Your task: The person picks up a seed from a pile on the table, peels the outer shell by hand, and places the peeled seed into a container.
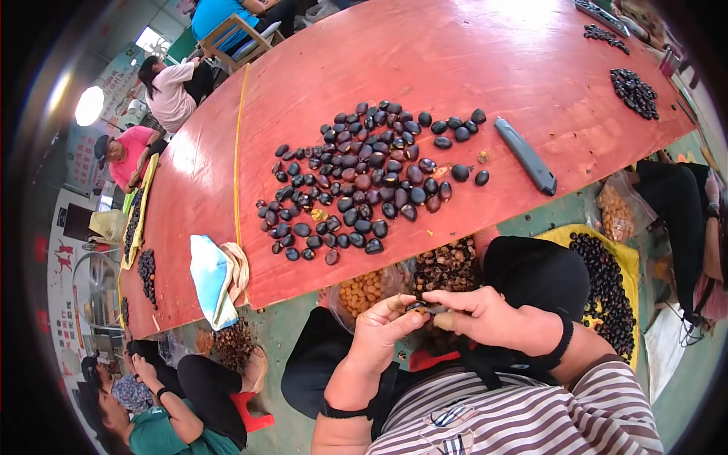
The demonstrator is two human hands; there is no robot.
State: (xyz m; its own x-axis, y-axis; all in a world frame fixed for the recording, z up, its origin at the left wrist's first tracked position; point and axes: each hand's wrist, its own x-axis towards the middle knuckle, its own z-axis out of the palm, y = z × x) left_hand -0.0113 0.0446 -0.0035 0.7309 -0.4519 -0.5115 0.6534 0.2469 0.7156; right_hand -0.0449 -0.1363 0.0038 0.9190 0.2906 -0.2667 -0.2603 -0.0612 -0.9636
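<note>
My left hand [387,326] pinches a small dark seed [416,306] between thumb and fingertips, in front of my lap. Close against it, my right hand [489,317] is closed, its thumb and fingers meeting at the seed. A thin greyish edge shows between its fingers, too small to name. Below the table edge, yellow peeled kernels [360,292] lie in a clear plastic bag, beside a heap of brown shell pieces [447,267]. A wide spread of glossy dark seeds [364,178] covers part of the red table [318,277] ahead of my hands.
A grey box-cutter-like object [526,155] rests right of the seeds. A folded cloth [216,277] hangs over the table's near edge at left. On the floor at right, more seeds lie on a yellow sack [633,262]. Several people sit around the table.
</note>
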